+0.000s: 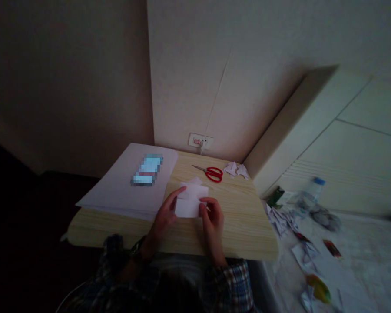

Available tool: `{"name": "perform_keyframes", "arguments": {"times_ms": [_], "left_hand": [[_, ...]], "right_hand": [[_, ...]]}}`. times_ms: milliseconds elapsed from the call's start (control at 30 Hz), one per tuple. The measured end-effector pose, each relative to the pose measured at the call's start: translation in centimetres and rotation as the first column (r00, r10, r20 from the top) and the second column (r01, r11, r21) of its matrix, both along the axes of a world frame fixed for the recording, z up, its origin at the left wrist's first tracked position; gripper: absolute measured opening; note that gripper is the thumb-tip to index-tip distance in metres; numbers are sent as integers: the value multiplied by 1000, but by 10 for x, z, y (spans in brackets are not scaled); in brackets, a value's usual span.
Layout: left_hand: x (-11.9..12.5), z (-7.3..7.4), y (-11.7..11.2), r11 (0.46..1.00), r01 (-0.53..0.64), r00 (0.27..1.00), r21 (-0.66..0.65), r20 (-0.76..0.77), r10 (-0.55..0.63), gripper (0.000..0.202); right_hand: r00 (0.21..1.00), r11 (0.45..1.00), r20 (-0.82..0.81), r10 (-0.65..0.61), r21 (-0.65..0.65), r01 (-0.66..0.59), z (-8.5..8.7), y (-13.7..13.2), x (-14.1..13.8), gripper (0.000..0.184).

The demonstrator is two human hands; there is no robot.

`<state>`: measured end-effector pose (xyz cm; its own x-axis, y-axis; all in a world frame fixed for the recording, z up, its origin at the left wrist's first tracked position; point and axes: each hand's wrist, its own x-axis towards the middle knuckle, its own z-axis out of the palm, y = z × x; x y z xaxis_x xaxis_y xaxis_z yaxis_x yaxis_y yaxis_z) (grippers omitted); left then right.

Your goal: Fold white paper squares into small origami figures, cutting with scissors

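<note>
A small white sheet of paper point(189, 208) with a crease across it is held between both hands, just above the wooden table. My left hand point(165, 214) grips its left edge, thumb and fingers closed on it. At the right edge, my right hand point(212, 214) pinches the paper between thumb and bent fingers. Another pale paper piece point(195, 181) pokes out behind its top edge. Beyond the hands lie scissors point(212, 173) with red handles, blades pointing left. Two small folded paper shapes point(235, 169) sit at the table's back right corner.
Large white sheets point(117, 187) cover the left of the table point(244, 226), with a lit phone point(147, 170) on top. A plug sits in the wall socket point(200, 141). On the bed at right are a blue-capped bottle point(313, 191), folded papers point(282, 221) and a yellow-green item point(318, 288).
</note>
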<state>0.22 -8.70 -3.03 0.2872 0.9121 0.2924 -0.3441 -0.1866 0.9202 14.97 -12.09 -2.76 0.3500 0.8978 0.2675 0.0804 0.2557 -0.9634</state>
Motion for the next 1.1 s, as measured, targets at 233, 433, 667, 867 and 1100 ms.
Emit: {"name": "perform_keyframes", "arguments": {"times_ms": [233,433,667,867,1100], "left_hand": [[6,7,1,965,-261,940,15,-225,257,42],[1,7,3,906,-368,855,210,-306,418,14],[2,8,3,889,-444,858,116,-230,459,13],[5,13,1,943,-314,945,-112,-130,299,29],[3,13,4,954,-262,963,-148,28,269,44]], "right_hand": [[993,998,110,35,39,-39,5,0,-5,26],[961,985,276,-18,172,-30,5,2,-5,16],[934,954,326,-144,297,43,5,-1,-3,27],[927,943,303,-220,309,123,3,-5,-2,28],[931,954,345,-121,300,13,5,-4,-3,34]]}}
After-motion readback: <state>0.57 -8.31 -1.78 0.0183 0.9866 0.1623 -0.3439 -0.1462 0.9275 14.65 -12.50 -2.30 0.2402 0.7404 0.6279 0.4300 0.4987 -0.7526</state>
